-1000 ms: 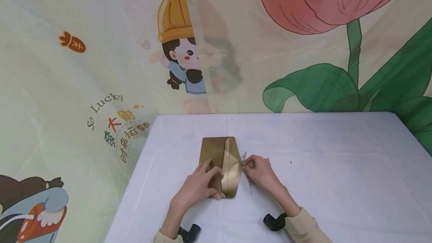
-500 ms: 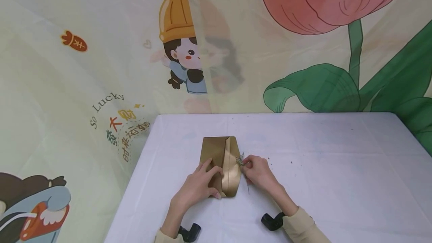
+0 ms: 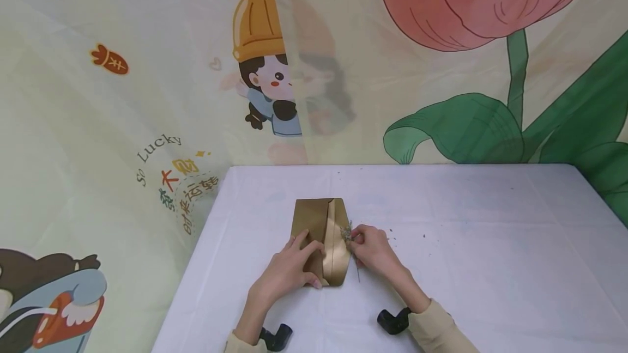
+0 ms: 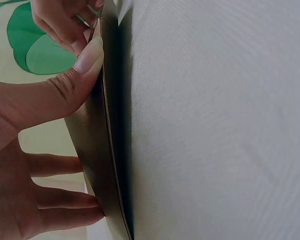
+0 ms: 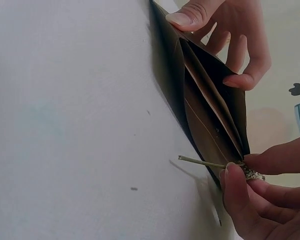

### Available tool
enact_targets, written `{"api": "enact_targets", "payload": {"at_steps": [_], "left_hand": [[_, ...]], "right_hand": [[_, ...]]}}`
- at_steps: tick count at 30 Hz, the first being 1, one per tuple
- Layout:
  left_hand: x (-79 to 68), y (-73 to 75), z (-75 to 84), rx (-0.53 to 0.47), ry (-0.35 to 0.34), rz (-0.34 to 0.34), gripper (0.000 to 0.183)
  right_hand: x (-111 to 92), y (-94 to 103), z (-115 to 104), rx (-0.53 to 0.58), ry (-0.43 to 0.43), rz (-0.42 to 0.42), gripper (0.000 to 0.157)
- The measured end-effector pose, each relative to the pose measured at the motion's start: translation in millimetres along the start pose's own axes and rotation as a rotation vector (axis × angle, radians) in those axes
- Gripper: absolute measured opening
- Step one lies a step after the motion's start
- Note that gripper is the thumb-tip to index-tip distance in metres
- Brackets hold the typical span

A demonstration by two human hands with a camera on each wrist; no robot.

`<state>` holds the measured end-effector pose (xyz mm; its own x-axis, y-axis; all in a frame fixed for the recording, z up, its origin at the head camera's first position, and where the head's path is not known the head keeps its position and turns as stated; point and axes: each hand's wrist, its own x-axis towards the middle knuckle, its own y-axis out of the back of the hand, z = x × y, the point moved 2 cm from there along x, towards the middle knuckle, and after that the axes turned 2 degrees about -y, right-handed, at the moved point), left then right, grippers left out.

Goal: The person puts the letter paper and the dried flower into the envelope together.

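Note:
A gold paper envelope [image 3: 311,213] lies on the white table with its flap folded out to the right. My left hand [image 3: 286,270] rests on it, fingers spread on the upper face and thumb at the near edge. The right wrist view shows the envelope's mouth [image 5: 206,90] gaping. Between thumb and fingers, my right hand [image 3: 375,250] pinches a small sprig of dried flowers [image 3: 346,231] over the flap's outer edge. Its thin green stem [image 5: 202,162] sticks out past the fingertips, and the pale flower head [image 5: 254,174] is partly hidden by the fingers.
Small dark crumbs [image 3: 424,236] lie scattered on the white tablecloth [image 3: 471,266] to the right. A printed curtain [image 3: 338,31] hangs behind and to the left of the table. Black wrist mounts [image 3: 394,321] sit at both wrists.
My right hand has moved slightly left, bringing the sprig from beside the flap to over its edge. The left hand and the envelope stay in place.

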<state>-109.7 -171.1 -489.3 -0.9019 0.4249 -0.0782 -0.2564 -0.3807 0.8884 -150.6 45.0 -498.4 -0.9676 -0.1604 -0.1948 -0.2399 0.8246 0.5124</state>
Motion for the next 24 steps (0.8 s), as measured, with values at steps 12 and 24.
{"api": "enact_targets", "payload": {"at_steps": [12,24], "left_hand": [[0.0,0.2,-0.6,-0.005,-0.007,0.001,0.06],[-0.1,-2.1,-3.1,-0.001,0.006,-0.003,0.061]], "right_hand": [[2.9,-5.3,-3.5,0.016,0.003,0.002,0.016],[8.2,-10.1,-5.8,0.006,0.011,0.016,0.014]]}}
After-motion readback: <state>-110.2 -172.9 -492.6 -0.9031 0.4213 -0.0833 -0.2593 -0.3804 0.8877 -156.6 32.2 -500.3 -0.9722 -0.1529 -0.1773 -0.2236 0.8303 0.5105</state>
